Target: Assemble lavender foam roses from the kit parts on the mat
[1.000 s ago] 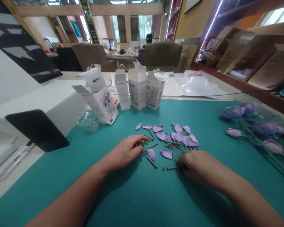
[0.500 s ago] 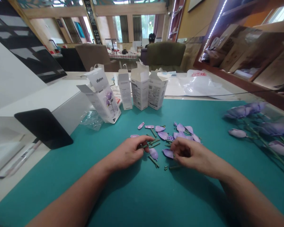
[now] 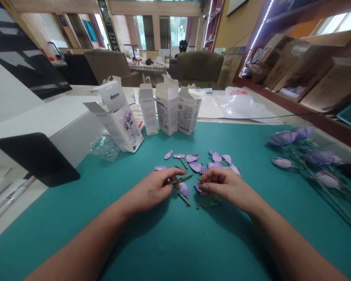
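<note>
Smooth teal mat (image 3: 175, 242) covers the table. Left hand (image 3: 152, 190) pinches a thin green stem piece (image 3: 181, 180); right hand (image 3: 222, 185) pinches a small curved purple petal (image 3: 197, 187), near the scattered petals (image 3: 219, 160).

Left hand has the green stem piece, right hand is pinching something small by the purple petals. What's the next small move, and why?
Probably bring the right hand across to the free end of the green stem piece that the left hand pinches over the teal mat. The two hands are close together and the stem points toward the right fingertips, beside a purple petal. What the right fingers hold is too small to tell.
</note>
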A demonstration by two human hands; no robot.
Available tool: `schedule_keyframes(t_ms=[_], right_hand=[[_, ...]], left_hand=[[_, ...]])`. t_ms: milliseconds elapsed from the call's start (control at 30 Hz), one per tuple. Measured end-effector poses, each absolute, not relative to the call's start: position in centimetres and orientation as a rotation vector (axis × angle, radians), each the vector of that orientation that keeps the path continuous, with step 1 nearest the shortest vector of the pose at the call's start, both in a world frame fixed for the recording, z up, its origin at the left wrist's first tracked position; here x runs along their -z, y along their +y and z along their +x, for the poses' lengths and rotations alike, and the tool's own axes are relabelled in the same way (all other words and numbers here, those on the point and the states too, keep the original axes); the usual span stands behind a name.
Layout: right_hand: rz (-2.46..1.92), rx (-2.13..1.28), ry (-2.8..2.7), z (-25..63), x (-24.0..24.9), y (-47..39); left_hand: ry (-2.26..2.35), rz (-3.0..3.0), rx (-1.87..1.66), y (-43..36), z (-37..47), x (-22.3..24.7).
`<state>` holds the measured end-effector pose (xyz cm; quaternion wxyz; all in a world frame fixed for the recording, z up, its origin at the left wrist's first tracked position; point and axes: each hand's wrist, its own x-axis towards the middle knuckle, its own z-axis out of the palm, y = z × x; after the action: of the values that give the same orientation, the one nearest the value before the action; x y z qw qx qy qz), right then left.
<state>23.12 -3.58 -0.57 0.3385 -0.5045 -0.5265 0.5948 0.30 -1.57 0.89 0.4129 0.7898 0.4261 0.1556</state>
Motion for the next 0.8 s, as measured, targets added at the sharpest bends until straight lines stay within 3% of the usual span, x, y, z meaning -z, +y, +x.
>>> schedule_keyframes(t_ms=[433,800], right_hand=[[-1.339,-1.323,-1.492,24.5,0.4,-3.2],[-1.816,-0.758,-2.411,26.2,-0.3,-3.9]], left_hand=[[1.116,2.049,-0.340,-1.5,0.5,-1.3],[1.142,2.066,-0.308,-1.2,0.4,-0.9]])
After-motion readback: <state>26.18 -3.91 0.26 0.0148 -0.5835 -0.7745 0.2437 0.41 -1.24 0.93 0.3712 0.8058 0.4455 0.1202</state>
